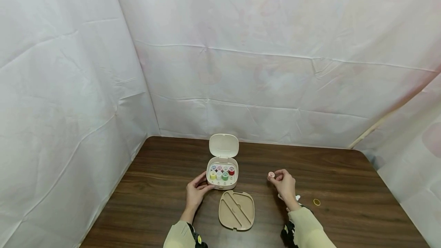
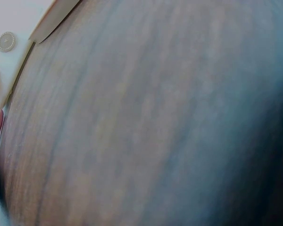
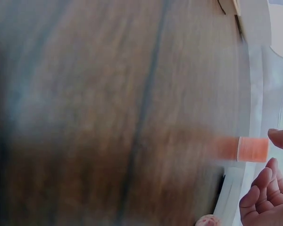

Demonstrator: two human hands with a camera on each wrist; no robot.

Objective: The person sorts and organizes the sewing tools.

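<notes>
In the head view my left hand (image 1: 195, 193) holds a small cream sewing box (image 1: 222, 187) at its near left corner, thumb along the front and fingers by the side. Its lid (image 1: 224, 145) stands up at the back. Inside, spools of thread stand in rows, among them a yellow spool (image 1: 213, 175), a green spool (image 1: 225, 176) and a red spool (image 1: 231, 171). To the right of the box, my right hand (image 1: 285, 186) pinches a pinkish-orange spool of thread (image 3: 253, 149) between thumb and fingertips. Only a sliver of my left hand shows in the left wrist view.
A tan insert tray (image 1: 236, 210) with a diagonal bar lies in front of the box. Beyond my right wrist a yellow oval ring (image 1: 317, 202) lies on the brown table (image 1: 358, 186). A small white item (image 1: 298, 197) is partly hidden by that wrist. White cloth (image 1: 241, 79) hangs behind.
</notes>
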